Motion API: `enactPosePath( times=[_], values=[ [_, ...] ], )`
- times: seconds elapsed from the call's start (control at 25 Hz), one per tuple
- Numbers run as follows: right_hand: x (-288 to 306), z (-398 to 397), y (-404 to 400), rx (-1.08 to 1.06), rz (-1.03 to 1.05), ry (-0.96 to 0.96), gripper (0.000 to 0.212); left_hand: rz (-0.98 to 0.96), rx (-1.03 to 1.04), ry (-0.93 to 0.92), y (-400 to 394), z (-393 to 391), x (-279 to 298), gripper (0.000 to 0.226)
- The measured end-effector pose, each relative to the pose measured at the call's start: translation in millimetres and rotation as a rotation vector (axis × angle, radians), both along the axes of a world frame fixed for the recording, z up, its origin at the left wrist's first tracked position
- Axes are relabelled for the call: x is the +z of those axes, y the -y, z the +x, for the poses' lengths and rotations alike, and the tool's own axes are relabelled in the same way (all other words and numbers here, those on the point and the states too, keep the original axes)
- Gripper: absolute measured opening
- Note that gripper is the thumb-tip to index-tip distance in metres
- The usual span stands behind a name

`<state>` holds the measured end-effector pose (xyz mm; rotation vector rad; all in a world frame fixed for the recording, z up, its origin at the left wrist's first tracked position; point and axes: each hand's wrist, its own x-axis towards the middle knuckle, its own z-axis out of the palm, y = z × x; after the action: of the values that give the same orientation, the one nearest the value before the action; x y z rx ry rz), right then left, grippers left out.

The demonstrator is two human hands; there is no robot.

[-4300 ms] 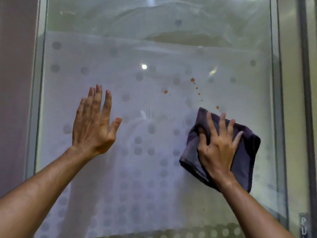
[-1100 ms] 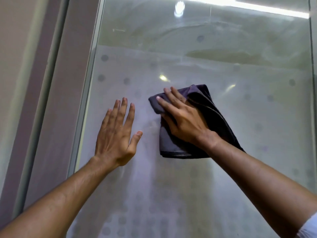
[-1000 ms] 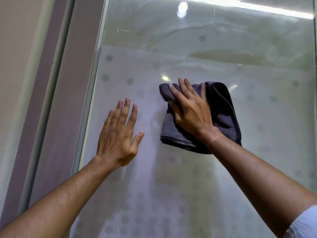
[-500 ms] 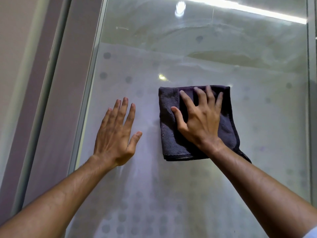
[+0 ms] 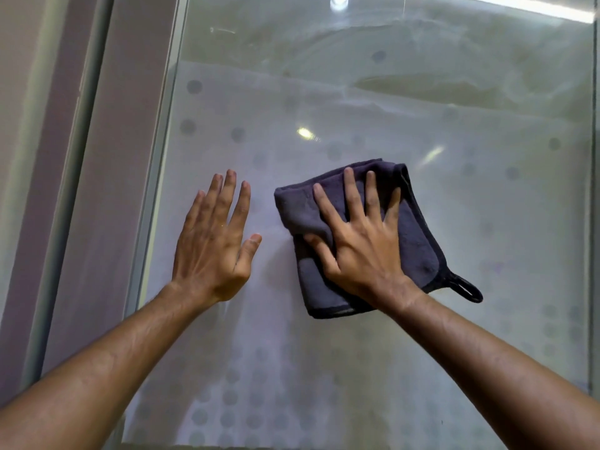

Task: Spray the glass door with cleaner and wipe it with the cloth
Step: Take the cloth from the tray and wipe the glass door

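The glass door [image 5: 454,190] fills most of the view, frosted with grey dots and streaked with reflections. A folded dark grey cloth [image 5: 418,248] with a hanging loop at its lower right lies flat against the glass near the middle. My right hand [image 5: 360,241] presses on the cloth with fingers spread. My left hand [image 5: 217,241] rests flat on the bare glass just left of the cloth, fingers apart, holding nothing. No spray bottle is in view.
The door's left edge [image 5: 162,190] runs down beside a grey metal frame and a mauve wall panel [image 5: 107,190]. The door's right edge [image 5: 592,222] stands at the far right. A ceiling light strip reflects along the top.
My right hand has slid the cloth a little down and turned it, so its loop now hangs out at the lower right. My left hand has stayed flat on the glass.
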<state>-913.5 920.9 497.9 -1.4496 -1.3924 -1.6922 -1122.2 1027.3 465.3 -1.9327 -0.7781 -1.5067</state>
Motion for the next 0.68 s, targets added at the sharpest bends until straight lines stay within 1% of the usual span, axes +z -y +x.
enactPosePath(
  times=[0.12, 0.2, 0.28, 0.4, 0.48, 0.52, 0.56, 0.68],
  values=[
    [20, -8, -2, 0.027, 0.054, -0.143, 0.065, -0.004, -0.002, -0.001, 1, -1, -1, 0.079],
    [22, -12, -4, 0.061, 0.049, -0.163, 0.063, -0.003, 0.005, -0.002, 1, -1, -1, 0.079],
    [6, -9, -3, 0.080, 0.005, -0.035, 0.061, -0.002, 0.004, -0.006, 0, -1, -1, 0.078],
    [-33, 1, 5, 0.099, -0.118, 0.179, 0.060, -0.012, 0.012, -0.013, -1, -2, -2, 0.078],
    [-42, 9, 9, 0.059, -0.122, 0.208, 0.058, -0.018, 0.020, -0.013, -2, -2, -4, 0.079],
    [-36, 12, 11, 0.035, -0.085, 0.173, 0.057, -0.017, 0.023, -0.010, -1, -2, -4, 0.078],
    [-25, 13, 12, 0.015, -0.031, 0.096, 0.057, -0.015, 0.024, -0.011, -1, -3, -4, 0.078],
    [22, 10, 14, 0.026, 0.090, -0.205, 0.059, -0.011, 0.017, -0.013, -1, -3, -4, 0.078]
  ],
)
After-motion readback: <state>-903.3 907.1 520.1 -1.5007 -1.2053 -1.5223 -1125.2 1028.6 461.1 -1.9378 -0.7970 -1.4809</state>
